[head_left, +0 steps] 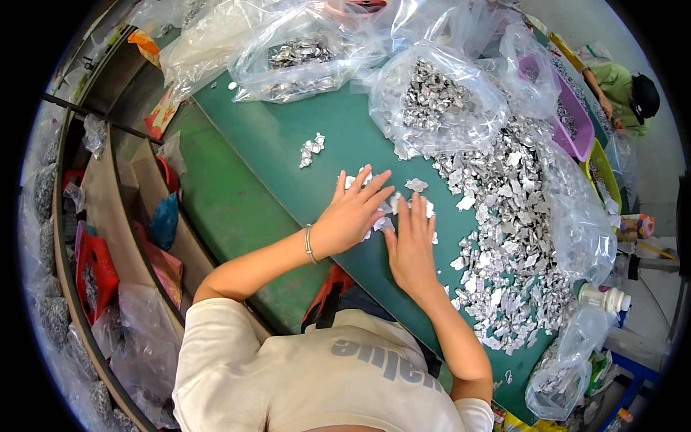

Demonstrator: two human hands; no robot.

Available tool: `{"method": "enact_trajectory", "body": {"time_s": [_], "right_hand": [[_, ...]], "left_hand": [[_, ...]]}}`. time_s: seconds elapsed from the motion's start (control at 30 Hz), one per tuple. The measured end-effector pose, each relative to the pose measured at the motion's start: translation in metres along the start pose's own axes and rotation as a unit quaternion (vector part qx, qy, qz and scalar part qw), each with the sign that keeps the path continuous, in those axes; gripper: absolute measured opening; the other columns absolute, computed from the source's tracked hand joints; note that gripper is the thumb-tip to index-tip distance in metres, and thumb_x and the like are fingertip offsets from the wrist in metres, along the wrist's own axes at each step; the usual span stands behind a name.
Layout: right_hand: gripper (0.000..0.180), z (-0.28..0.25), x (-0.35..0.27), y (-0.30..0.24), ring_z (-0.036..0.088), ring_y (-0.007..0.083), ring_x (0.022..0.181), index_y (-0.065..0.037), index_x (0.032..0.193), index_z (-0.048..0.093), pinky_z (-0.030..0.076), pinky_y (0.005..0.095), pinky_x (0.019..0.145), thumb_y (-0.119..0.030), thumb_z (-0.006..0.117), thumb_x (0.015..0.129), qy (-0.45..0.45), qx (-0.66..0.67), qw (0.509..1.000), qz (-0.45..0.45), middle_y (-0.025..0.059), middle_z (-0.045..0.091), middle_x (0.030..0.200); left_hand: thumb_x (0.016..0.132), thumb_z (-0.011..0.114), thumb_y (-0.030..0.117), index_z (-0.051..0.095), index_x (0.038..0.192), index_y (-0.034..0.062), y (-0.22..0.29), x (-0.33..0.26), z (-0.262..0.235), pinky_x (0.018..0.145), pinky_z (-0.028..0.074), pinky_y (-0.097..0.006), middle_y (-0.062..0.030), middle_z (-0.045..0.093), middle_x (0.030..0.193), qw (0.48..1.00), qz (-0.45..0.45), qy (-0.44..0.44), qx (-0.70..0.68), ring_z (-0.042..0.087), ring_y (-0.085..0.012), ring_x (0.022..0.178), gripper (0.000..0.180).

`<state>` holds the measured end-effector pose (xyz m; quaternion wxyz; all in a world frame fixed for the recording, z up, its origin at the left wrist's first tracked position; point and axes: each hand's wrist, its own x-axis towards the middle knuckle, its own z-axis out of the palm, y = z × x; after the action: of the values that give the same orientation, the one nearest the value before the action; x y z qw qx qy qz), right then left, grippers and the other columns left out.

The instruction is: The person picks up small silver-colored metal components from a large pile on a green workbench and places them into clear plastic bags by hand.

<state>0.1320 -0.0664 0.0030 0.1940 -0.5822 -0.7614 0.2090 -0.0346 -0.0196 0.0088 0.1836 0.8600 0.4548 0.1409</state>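
Note:
Flat silver metal pieces (383, 222) lie between and partly under my two hands on the green tabletop (277, 155). My left hand (353, 214) rests over some of them with its fingers spread, a bracelet on its wrist. Beside it, my right hand (414, 248) lies flat with fingers stretched out over other pieces. A single metal piece (416, 185) sits just beyond the right fingertips. Farther off to the left is a small cluster of joined or overlapping pieces (312, 150). To the right spreads a large heap of similar silver pieces (504, 237).
Clear plastic bags of metal pieces (439, 97) stand along the far side. A purple basket (576, 129) and a yellow-green basket (604, 176) are at the right, near a person in green (619, 93). Shelving with a red bin (97, 277) runs along the left.

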Motion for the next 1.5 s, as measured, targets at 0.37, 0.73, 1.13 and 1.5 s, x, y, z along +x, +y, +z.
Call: {"method": "enact_trajectory", "body": {"time_s": [0.37, 0.73, 1.13, 1.5], "right_hand": [[0.031, -0.026, 0.01, 0.04, 0.041, 0.0343, 0.127, -0.005, 0.113, 0.061, 0.029, 0.0453, 0.105, -0.003, 0.06, 0.083, 0.076, -0.116, 0.989, -0.054, 0.0125, 0.05, 0.131], [0.029, -0.048, -0.003, 0.048, 0.045, 0.0348, 0.123, 0.0, 0.113, 0.061, 0.033, 0.0474, 0.102, -0.004, 0.058, 0.084, 0.112, -0.046, 0.993, 0.0, 0.0153, 0.054, 0.126], [0.035, -0.061, -0.039, 0.035, 0.04, 0.0334, 0.13, 0.001, 0.123, 0.055, 0.024, 0.0542, 0.108, -0.002, 0.051, 0.088, 0.033, 0.004, 0.999, 0.026, 0.0146, 0.049, 0.135], [0.061, -0.026, -0.016, 0.021, 0.02, 0.0443, 0.138, 0.013, 0.137, 0.028, 0.02, 0.0536, 0.112, -0.012, 0.057, 0.089, -0.053, 0.081, 0.995, -0.017, 0.031, 0.023, 0.146]], "left_hand": [[0.082, 0.067, 0.013, 0.056, 0.117, 0.0078, -0.006, 0.033, 0.022, 0.109, 0.025, -0.056, -0.0111, 0.041, 0.139, 0.993, 0.08, 0.02, -0.08, 0.033, -0.0339, 0.133, 0.037], [0.079, 0.067, 0.009, 0.062, 0.099, 0.0065, -0.003, 0.042, 0.029, 0.083, 0.036, -0.038, -0.0055, 0.058, 0.1, 0.986, 0.109, 0.105, -0.067, 0.053, -0.0243, 0.094, 0.021], [0.077, 0.068, 0.003, 0.059, 0.107, 0.0019, 0.063, -0.034, 0.035, 0.09, 0.042, -0.038, -0.0141, 0.055, 0.114, 0.949, 0.113, -0.003, -0.294, 0.055, -0.0318, 0.102, 0.031], [0.077, 0.057, -0.001, 0.052, 0.125, 0.0015, 0.005, 0.039, 0.019, 0.11, 0.028, -0.049, -0.0124, 0.041, 0.142, 0.99, 0.128, -0.056, 0.021, 0.034, -0.032, 0.134, 0.048]]}}
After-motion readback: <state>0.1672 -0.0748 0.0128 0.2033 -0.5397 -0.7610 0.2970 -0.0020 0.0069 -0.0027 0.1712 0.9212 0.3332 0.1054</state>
